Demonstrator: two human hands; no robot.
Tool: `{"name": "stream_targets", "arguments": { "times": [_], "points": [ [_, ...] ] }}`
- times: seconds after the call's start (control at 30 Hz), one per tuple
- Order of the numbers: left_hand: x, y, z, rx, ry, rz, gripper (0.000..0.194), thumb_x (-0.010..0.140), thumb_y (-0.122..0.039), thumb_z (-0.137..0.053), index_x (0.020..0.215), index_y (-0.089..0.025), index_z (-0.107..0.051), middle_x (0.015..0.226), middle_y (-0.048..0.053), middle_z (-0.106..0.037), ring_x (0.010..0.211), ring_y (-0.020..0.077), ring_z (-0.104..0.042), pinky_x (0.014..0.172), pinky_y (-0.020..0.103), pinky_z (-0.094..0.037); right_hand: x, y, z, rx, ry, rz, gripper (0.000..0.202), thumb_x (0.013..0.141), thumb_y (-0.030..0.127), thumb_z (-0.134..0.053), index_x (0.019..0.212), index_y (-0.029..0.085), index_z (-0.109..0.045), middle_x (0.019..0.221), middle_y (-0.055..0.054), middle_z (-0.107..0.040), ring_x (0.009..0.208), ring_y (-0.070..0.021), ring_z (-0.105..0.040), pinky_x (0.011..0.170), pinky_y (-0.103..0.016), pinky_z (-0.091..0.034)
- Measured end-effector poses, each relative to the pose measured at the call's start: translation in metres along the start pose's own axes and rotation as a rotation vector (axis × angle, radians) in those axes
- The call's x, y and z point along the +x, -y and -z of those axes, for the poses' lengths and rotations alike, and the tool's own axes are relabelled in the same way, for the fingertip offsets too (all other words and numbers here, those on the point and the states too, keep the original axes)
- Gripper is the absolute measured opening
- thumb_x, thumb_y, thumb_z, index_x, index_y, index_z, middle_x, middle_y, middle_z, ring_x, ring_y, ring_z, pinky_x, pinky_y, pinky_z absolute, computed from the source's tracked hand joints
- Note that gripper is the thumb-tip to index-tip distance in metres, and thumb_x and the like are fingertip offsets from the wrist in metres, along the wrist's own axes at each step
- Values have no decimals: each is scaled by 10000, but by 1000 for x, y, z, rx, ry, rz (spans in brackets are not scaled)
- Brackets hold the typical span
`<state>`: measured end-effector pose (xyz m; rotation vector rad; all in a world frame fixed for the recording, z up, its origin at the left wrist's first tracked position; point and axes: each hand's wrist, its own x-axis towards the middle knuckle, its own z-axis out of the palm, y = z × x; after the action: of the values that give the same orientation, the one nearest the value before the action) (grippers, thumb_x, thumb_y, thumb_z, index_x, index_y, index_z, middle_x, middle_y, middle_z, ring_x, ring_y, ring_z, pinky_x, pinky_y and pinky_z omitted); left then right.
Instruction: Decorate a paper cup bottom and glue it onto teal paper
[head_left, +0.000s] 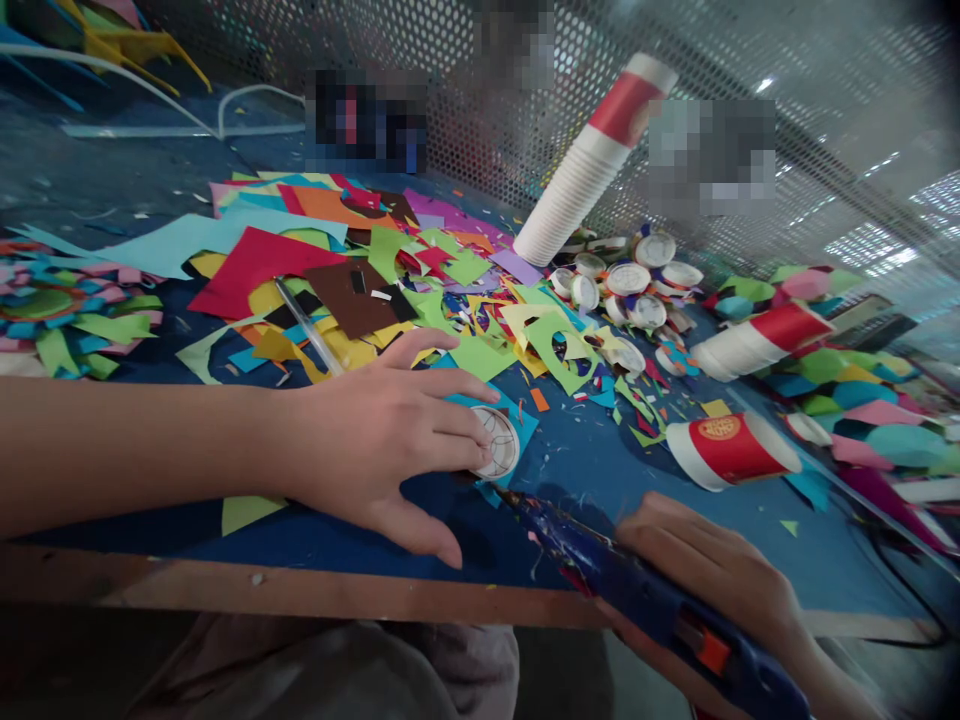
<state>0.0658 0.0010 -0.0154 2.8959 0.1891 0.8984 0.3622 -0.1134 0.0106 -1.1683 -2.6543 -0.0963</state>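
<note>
My left hand lies palm down with its fingers spread, the fingertips resting on a small white round disc with drawn lines. Under the disc is a piece of blue paper. My right hand is wrapped round a dark blue glue gun with an orange part. The gun's tip touches or nearly touches the blue paper just below the disc. A silver pen lies beyond my left hand, among the paper scraps.
A tall stack of paper cups stands at the back, near several small round pieces. To the right lie a single red and white cup and a shorter cup stack. Paper-strip work sits at the far left. The wooden table edge runs in front.
</note>
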Motion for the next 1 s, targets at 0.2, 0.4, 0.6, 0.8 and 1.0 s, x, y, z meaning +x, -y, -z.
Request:
{"name": "stream_targets", "arguments": {
  "times": [0.2,0.4,0.6,0.8,1.0],
  "points": [
    [-1,-2,0,-11,-9,15,459,815,-603,-695,1002,-184,-703,1106,52,-771,1175,300,-630,1218,462,-43,2,-1,1,187,-24,-6,190,872,221,-621,1050,205,-558,893,-41,-698,768,-172,-634,740,-321,-495],
    [-1,-2,0,-17,-9,16,482,795,-593,-724,1015,-164,-703,1115,57,-768,1179,292,-628,1213,425,11,-4,-6,-5,191,-109,49,255,863,225,-614,1110,159,-607,1040,-93,-688,934,-199,-637,854,-347,-493],
    [-2,-1,1,-4,11,10,491,812,-629,-682,1026,-188,-702,1137,59,-762,1180,305,-624,1214,477,-73,3,-5,0,327,-17,44,267,801,101,-650,1049,159,-566,916,-55,-637,835,-178,-583,764,-326,-493],
    [-2,-1,-1,-23,13,21,524,790,-611,-715,1043,-153,-704,1104,48,-769,1205,297,-616,1185,432,-258,6,-7,-2,333,-15,38,248,779,117,-642,998,181,-548,852,-41,-600,772,-179,-534,697,-334,-473],
    [-1,-1,-1,-20,-9,22,512,780,-598,-735,1028,-150,-711,1114,65,-768,1184,299,-629,1208,449,-195,7,-5,0,261,-14,42,218,814,105,-571,996,209,-515,811,-35,-596,740,-184,-560,679,-334,-480]
  ]
}}
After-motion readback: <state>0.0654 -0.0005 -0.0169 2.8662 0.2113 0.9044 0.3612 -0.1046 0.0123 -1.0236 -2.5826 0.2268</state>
